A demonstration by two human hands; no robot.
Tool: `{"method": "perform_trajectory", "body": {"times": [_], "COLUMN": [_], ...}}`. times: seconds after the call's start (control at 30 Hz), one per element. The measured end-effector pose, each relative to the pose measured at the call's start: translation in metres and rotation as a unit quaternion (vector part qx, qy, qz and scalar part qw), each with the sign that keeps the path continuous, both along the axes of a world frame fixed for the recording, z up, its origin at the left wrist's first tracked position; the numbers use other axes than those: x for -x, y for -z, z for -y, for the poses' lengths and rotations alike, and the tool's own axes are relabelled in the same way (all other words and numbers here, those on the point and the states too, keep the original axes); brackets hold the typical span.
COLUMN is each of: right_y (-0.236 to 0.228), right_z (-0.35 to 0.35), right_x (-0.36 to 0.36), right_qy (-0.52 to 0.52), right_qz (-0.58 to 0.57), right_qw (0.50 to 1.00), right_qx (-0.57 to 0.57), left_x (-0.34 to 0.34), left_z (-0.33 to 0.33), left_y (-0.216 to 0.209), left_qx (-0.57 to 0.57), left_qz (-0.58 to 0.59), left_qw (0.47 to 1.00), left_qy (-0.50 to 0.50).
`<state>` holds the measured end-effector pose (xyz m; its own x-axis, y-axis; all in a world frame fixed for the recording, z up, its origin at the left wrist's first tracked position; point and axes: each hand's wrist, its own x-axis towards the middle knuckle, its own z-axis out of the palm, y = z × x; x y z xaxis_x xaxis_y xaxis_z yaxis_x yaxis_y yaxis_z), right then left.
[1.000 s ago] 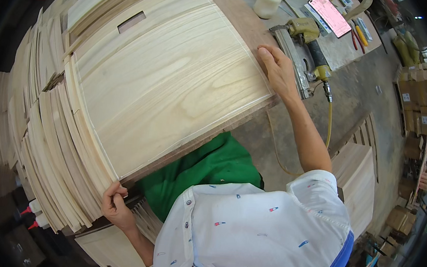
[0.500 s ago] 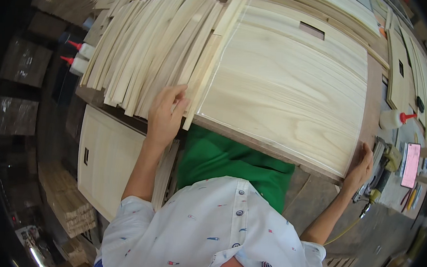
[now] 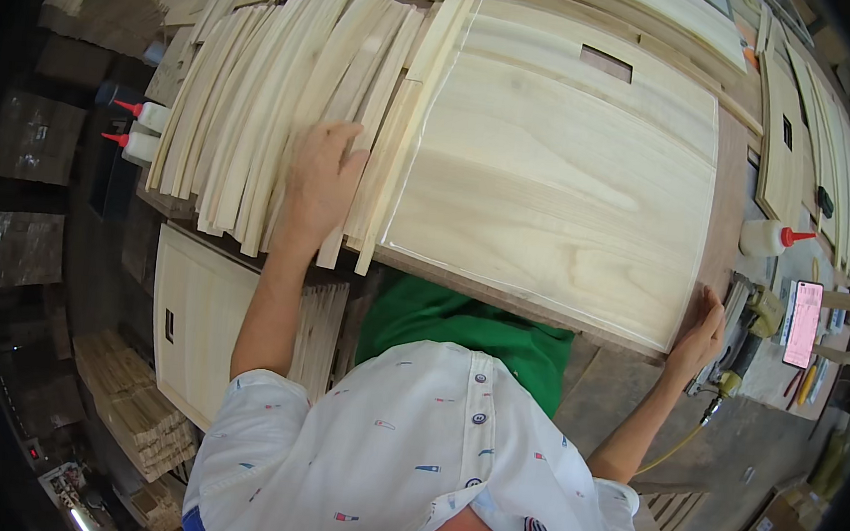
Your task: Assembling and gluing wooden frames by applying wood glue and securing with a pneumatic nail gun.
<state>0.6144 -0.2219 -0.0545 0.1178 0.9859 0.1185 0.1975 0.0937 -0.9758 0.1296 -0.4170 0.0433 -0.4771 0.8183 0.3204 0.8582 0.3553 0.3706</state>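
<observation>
Lying on the brown surface (image 3: pixel 733 175), head view: one pale wooden panel (image 3: pixel 552 176), slot near far edge, white line running along its left and near edges. Left hand (image 3: pixel 323 188): is spreading thumb and fingers apart over wooden strips (image 3: pixel 257 122), left of panel. Right hand (image 3: pixel 699 337): is staying beside panel's near right corner; whether its fingers are gripping, cannot tell. White bottle (image 3: pixel 764 238), red-tipped: is standing or lying beyond.

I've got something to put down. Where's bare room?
The flat, pale wooden panel has bare wood between its dark rectangular slot and thin white lower line. A narrow brown wooden margin shows between panel and white, red-tipped plastic bottle. It's crowded left with long, pale wooden strips; right with the olive nail gun and pink-screened phone.
</observation>
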Motion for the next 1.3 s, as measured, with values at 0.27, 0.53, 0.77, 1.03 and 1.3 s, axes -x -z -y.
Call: {"method": "perform_trajectory", "body": {"times": [0.27,0.53,0.77,1.03,1.3], "right_y": [0.000,0.001,0.004,0.005,0.007], "right_z": [-0.002,-0.002,-0.002,-0.002,-0.002], "right_x": [0.002,0.000,0.002,-0.002,-0.006], "right_qy": [0.020,0.018,0.021,0.022,0.022], "right_qz": [-0.019,-0.032,-0.040,-0.040,-0.023], "right_qw": [1.000,0.999,0.999,0.999,0.999], "right_qx": [0.014,-0.001,0.013,0.009,0.005], "left_x": [0.061,0.086,0.096,0.095,0.107], "left_z": [0.004,0.031,0.033,0.029,0.024], "left_y": [-0.017,-0.004,-0.015,-0.020,-0.016], "left_qx": [0.047,0.069,0.061,0.035,-0.008], "left_qz": [-0.134,-0.101,-0.047,-0.028,0.063], "left_qw": [0.984,0.988,0.995,0.995,0.980], "left_qy": [-0.108,-0.092,-0.069,-0.086,-0.188]}}
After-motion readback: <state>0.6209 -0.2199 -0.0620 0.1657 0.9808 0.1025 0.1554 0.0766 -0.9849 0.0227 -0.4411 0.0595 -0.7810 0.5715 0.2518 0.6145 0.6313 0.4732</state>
